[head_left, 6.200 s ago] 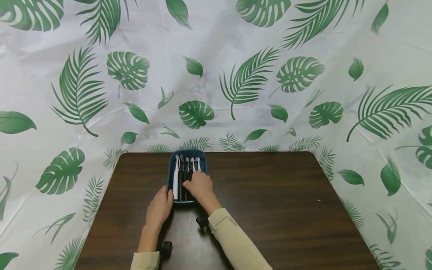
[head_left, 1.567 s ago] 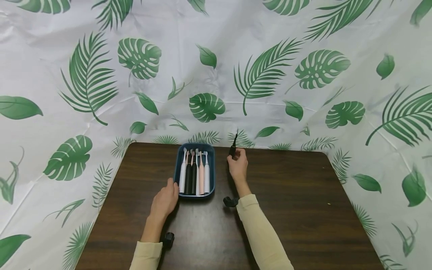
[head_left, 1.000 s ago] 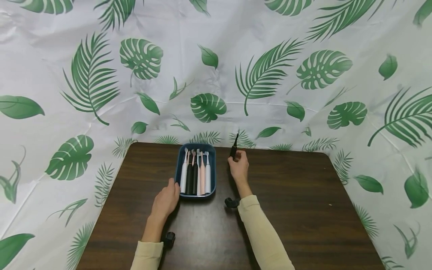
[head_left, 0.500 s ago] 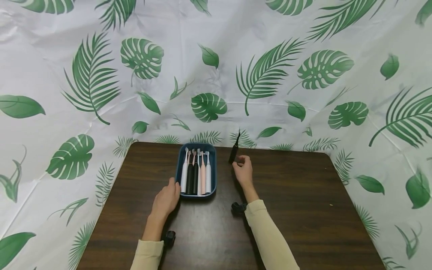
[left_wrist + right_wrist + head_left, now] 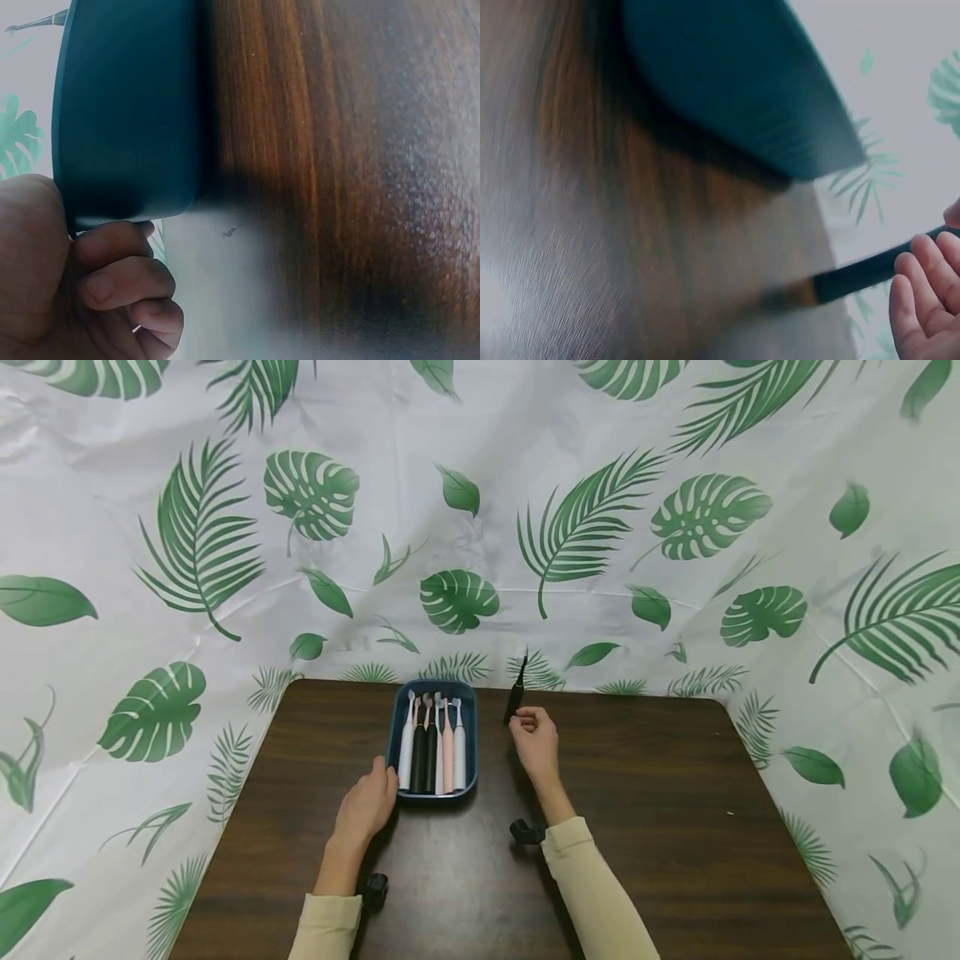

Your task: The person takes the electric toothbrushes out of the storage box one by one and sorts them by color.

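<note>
A dark blue tray [image 5: 472, 752] on the wooden table holds a row of electric toothbrushes: white ones, black ones and a pink toothbrush [image 5: 448, 760]. My left hand [image 5: 367, 802] holds the tray by its near left corner, thumb on one side of the wall and fingers curled on the other in the left wrist view. Right of the tray a black electric toothbrush [image 5: 514, 700] stands upright on its base, brush head up. My right hand [image 5: 537, 746] is right beside its lower handle, thumb and relaxed fingers on either side of the handle [image 5: 862, 274] in the right wrist view.
The dark wooden table [image 5: 660, 827] extends to the right and toward me. Behind it hangs a white leaf-patterned sheet [image 5: 360, 527], close to the table's back edge. A small pale speck [image 5: 730, 813] lies on the right side of the tabletop.
Earlier my right hand reached into the tray, then held the black toothbrush upright to its right. Since then its fingers have loosened and drawn back toward me. My left hand stays at the tray.
</note>
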The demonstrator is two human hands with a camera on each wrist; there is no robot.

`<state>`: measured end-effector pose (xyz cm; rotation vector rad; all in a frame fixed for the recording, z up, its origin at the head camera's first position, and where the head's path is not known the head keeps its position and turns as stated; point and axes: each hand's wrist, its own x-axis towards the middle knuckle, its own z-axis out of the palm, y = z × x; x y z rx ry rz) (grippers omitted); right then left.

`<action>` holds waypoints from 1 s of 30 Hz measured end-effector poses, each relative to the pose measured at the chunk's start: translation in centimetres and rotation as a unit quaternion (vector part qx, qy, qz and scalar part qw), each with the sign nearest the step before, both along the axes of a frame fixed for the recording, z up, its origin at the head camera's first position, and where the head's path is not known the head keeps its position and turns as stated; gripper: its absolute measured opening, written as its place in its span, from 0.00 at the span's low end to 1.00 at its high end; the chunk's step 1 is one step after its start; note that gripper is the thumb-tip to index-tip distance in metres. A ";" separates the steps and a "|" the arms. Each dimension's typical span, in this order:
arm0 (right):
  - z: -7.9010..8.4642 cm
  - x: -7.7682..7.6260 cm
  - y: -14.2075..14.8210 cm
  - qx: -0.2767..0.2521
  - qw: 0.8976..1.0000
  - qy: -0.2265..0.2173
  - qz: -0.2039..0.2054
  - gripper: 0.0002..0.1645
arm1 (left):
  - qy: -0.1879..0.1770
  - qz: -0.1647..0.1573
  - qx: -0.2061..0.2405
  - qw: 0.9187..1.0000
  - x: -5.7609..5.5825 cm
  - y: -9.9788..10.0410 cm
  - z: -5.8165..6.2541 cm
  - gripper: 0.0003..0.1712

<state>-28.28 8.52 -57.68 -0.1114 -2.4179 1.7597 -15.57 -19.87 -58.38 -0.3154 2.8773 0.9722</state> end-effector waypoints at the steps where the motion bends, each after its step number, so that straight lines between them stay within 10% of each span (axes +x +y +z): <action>1: 0.3 0.1 -0.3 -0.002 1.000 0.004 0.007 0.14 | 0.000 0.000 0.000 1.000 0.0 0.0 0.0 0.18; 19: 3.6 0.8 -6.1 0.053 0.990 0.048 0.124 0.15 | 0.014 -0.005 0.004 1.000 -0.4 -0.1 -0.2 0.18; 30: 2.6 2.8 -9.6 0.149 0.970 -0.058 0.185 0.17 | 0.000 -0.008 0.013 1.000 0.0 -0.1 -0.2 0.19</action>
